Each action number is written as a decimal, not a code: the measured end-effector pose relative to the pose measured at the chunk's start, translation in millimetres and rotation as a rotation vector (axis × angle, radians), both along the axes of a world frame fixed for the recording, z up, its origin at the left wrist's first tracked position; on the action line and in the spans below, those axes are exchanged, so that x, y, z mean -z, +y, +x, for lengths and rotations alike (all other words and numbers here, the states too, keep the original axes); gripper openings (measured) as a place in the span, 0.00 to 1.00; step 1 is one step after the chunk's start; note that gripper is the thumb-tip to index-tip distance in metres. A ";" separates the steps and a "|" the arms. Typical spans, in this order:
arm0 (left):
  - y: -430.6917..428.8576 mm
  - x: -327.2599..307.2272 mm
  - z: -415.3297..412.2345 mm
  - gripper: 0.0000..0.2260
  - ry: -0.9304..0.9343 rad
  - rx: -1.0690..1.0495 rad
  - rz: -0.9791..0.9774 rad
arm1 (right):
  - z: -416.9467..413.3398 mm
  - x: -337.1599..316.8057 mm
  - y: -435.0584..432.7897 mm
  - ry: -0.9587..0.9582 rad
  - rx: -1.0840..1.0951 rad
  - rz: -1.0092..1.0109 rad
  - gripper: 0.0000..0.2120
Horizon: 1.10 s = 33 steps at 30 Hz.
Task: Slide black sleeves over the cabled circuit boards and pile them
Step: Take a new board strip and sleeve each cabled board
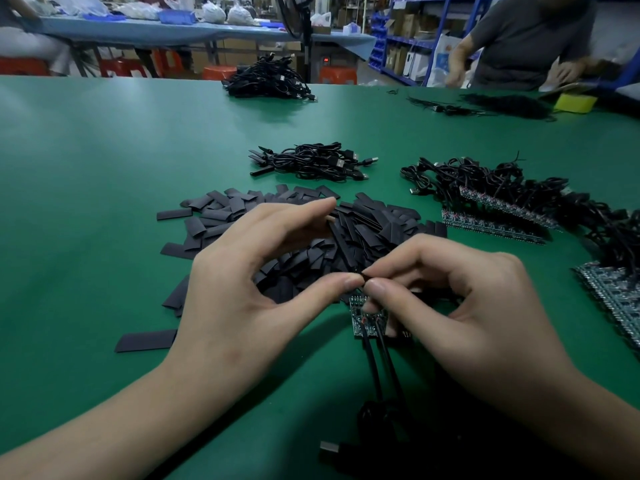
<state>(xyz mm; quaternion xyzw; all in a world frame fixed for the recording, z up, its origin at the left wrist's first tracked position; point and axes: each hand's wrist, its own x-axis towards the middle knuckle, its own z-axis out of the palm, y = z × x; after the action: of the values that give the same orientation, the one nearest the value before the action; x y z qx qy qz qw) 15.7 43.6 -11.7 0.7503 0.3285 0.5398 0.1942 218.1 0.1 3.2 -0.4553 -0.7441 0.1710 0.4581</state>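
Note:
My left hand (249,282) pinches a flat black sleeve (341,249) between thumb and forefinger, above a heap of loose black sleeves (298,220). My right hand (464,299) pinches the sleeve's near end and holds a small circuit board (363,318) just below it. The board's two black cables (381,368) run toward me and end in a coiled bundle with a USB plug (329,450). The board's far end sits at the sleeve's mouth; my fingertips hide the joint.
The green table (104,168) carries a pile of sleeved cabled boards (311,162) beyond the heap and bare cabled boards (502,206) in rows at right, with more boards (616,299) at the right edge. A larger cable pile (270,81) lies far back. Another person (526,39) stands at far right.

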 end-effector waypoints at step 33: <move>-2.3 4.0 4.3 0.22 0.054 -0.008 -0.159 | 1.9 2.2 3.7 -0.064 -0.017 -0.107 0.05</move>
<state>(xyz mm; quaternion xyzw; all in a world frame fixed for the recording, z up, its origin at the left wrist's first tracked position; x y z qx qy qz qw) 20.0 41.3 -15.7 0.7455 0.3782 0.4926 0.2421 220.1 3.8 1.0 -0.4782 -0.7519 0.1999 0.4074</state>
